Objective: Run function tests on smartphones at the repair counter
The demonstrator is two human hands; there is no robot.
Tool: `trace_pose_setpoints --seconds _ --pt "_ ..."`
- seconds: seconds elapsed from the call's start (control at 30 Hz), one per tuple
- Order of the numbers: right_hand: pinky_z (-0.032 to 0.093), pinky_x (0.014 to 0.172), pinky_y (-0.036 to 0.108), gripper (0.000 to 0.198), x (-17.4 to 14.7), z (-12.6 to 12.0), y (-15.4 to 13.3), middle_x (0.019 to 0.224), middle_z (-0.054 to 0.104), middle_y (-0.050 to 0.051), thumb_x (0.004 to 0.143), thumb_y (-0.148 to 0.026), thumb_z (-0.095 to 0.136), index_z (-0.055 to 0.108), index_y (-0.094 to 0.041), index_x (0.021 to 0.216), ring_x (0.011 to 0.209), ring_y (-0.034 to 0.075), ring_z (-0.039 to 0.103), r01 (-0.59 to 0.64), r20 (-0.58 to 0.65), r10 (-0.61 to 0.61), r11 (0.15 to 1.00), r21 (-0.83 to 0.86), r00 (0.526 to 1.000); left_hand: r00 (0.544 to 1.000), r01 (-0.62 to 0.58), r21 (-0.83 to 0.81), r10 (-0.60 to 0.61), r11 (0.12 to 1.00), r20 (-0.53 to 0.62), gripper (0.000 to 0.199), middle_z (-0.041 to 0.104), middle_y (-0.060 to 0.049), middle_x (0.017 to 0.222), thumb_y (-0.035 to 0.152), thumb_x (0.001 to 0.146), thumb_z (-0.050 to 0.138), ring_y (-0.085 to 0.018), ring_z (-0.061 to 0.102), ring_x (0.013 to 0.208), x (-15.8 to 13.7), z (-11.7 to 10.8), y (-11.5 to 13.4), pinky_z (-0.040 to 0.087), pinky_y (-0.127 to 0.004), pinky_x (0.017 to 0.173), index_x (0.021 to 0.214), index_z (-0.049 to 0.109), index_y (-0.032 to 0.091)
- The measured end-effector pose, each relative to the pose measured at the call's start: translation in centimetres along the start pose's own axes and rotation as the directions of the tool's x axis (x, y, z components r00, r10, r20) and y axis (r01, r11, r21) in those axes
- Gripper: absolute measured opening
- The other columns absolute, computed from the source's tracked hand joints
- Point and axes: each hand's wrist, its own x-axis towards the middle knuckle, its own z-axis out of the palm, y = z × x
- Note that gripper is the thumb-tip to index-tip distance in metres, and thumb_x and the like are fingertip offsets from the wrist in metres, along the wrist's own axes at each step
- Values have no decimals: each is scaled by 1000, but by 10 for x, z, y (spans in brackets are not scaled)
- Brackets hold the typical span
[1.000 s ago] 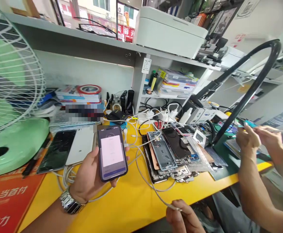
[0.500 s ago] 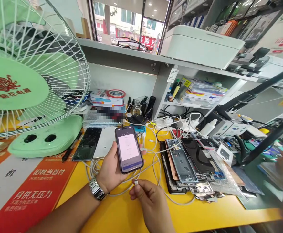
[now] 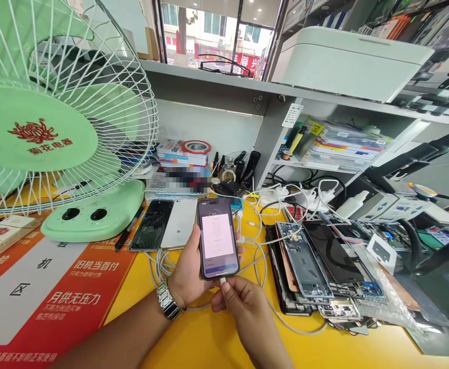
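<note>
My left hand [image 3: 188, 271], with a metal watch on the wrist, grips a dark phone [image 3: 217, 238] upright above the yellow table [image 3: 194, 341]; its screen is lit with a pale window. My right hand [image 3: 243, 305] pinches the plug of a white cable [image 3: 223, 281] right at the phone's bottom edge. Whether the plug is seated in the port I cannot tell. The cable's white cord trails off over the table to the right.
A green table fan [image 3: 51, 138] stands at the left. Two phones [image 3: 168, 230] lie flat behind my left hand. Stacked phone frames and parts [image 3: 312, 264] lie to the right, with tangled white chargers [image 3: 293, 197] behind. A red printed mat [image 3: 43, 302] covers the left side.
My right hand has brought the cable plug up from below the table edge to the phone's bottom edge. The view has swung left; the other person's hands at the right are out of view.
</note>
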Motion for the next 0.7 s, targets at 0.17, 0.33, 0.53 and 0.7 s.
trace_pose_setpoints --seconds 0.17,0.33,0.53,0.7 --pt "50 65 27 44 2 -1 0 66 70 6 84 -56 65 68 -14 70 63 17 63 -21 19 21 1000 6 1000 997 -73 9 74 997 -25 69 72 -14 110 70 89 36 -26 70 90 2 -4 -11 55 -40 84 119 65 15" --pt "49 63 27 45 5 1 2 64 69 6 83 -57 65 68 -15 67 62 17 62 3 -3 -3 1000 3 1000 997 -71 -21 70 997 -36 68 73 -14 106 68 91 34 -25 70 87 3 -1 -12 56 -37 80 115 66 14" --pt "52 65 30 45 5 -3 4 70 71 10 84 -57 62 70 -14 72 68 21 65 50 40 -46 994 -100 998 999 -32 18 32 999 13 70 72 -16 109 66 93 31 -22 70 79 1 0 -6 54 -31 68 112 69 10" --pt "52 71 31 39 4 -7 17 78 73 10 88 -52 60 73 -16 81 75 23 68 107 94 -96 988 -115 991 996 -16 54 11 998 93 79 73 -17 90 69 91 27 -22 69 76 -1 -1 -7 52 -31 69 106 71 5"
